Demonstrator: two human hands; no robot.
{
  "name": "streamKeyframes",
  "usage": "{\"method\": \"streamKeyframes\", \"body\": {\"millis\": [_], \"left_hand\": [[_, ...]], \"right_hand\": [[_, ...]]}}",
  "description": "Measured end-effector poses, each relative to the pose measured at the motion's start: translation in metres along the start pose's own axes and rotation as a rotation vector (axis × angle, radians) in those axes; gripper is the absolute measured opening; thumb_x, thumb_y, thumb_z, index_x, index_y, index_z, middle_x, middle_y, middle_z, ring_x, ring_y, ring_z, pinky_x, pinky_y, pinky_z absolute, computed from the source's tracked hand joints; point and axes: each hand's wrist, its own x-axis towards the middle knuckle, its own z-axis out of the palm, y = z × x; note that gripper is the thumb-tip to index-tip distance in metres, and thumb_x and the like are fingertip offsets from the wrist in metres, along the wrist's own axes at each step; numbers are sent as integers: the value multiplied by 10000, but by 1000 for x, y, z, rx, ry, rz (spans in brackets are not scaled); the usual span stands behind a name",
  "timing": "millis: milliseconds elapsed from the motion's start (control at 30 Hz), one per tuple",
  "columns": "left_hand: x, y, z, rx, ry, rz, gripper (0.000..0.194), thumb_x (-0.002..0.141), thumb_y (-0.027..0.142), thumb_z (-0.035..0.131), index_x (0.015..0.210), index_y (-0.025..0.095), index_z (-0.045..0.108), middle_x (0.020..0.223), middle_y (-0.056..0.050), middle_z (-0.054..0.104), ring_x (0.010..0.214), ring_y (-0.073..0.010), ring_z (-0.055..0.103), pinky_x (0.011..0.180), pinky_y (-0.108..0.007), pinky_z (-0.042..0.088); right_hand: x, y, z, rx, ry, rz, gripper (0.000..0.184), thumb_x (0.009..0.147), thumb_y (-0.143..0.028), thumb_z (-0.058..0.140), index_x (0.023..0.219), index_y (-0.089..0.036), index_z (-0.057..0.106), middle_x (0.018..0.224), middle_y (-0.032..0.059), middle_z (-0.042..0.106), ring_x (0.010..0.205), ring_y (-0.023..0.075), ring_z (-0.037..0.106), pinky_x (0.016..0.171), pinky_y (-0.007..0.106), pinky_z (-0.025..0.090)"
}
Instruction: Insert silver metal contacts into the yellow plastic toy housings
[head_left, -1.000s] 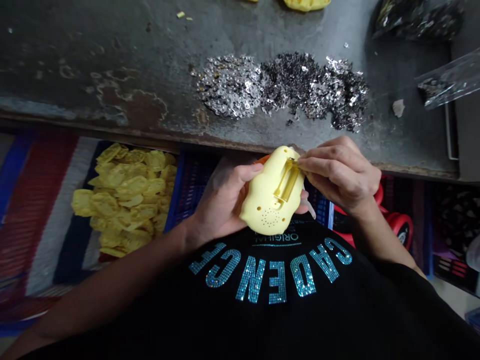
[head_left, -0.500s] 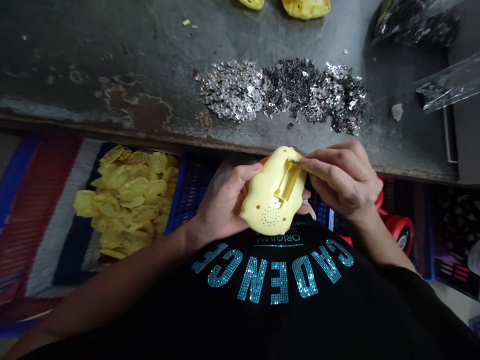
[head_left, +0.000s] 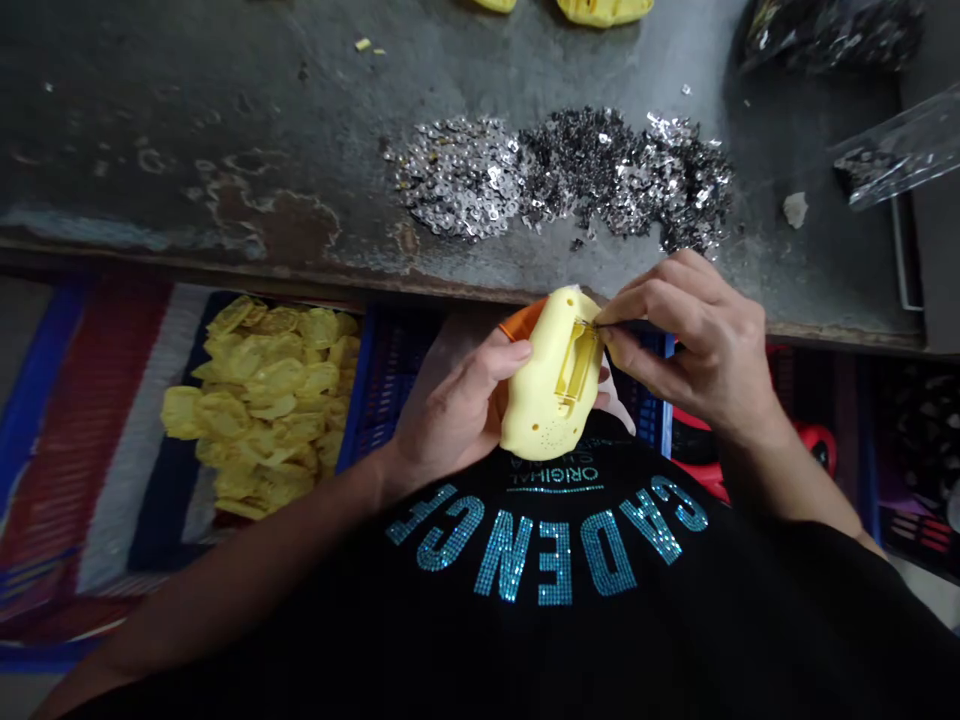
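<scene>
My left hand (head_left: pixel 465 405) is closed round the side of a yellow plastic toy casing (head_left: pixel 536 405), just past the table edge. An orange part (head_left: pixel 523 320) shows behind the casing, and a whitish piece (head_left: pixel 619 405) sticks out below it. The casing's back faces me, with an open battery compartment (head_left: pixel 576 362), screw holes and small speaker holes. At the upper end of this compartment is my right hand (head_left: pixel 686 335), its thumb and fingers pinched on a thin dark tool (head_left: pixel 611 323). Its tip reaches the compartment; its exact kind is hard to make out.
Piles of small metal contact plates (head_left: pixel 457 180) and dark springy metal pieces (head_left: pixel 577 160) lie on the grey table (head_left: pixel 315 120). Clear bags (head_left: pixel 832 35) of metal parts stand right. Yellow plastic pieces (head_left: pixel 262 390) are heaped at lower left beside a blue crate (head_left: pixel 382 370).
The casing has turned and tilted slightly to the right, showing more of the orange part. My right hand has shifted its grip, and the thin dark tool is now visible between its fingers.
</scene>
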Motion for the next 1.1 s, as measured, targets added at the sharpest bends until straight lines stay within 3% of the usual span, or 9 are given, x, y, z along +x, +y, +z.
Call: {"method": "streamKeyframes", "body": {"millis": [133,300,467,767,900,1100], "left_hand": [[-2,1,0,-8,0,-68,659,1018,419,759,1641,218,688,1289,-107,902,1145,-341,885,1020,-457,739],[1,-1,-7,-140,-53,-92,750,1033,342,731,1763,292,569,1400,-91,881,1213,-341,879,1093,-530,730],[2,-3,-9,-142,-89,-95,764,1040,392,735,1778,320,553,1434,-84,872,1245,-364,873,1115,-564,723],[1,-2,1,11,-17,-48,766,1020,433,770,1749,297,581,1261,-83,911,1074,-324,897,1026,-467,734],[3,-2,-1,-40,-31,-90,826,1006,442,755,1786,302,524,1287,-89,904,1113,-339,892,1048,-489,727],[5,-2,-1,-48,-60,-90,854,1009,489,734,1803,277,499,1251,-102,905,1101,-354,886,975,-469,732]], "right_hand": [[2,-1,1,-13,-42,61,66,1049,-232,698,987,-256,698,895,17,715,829,214,643,787,399,545],[-2,-2,8,181,68,156,109,1011,-213,693,918,-262,665,842,-7,708,747,178,629,737,370,554],[-5,-1,10,267,97,220,162,997,-182,732,898,-293,669,831,-6,733,685,175,603,700,383,560],[-6,3,7,263,17,211,90,1040,-228,763,951,-226,747,856,-10,749,759,147,653,735,322,540],[-10,2,4,260,73,178,85,1094,-240,756,1018,-239,794,915,13,804,801,167,725,716,333,573],[-14,1,4,162,133,88,118,1077,-191,779,1148,-274,825,1058,46,847,928,222,789,814,409,629]]}}
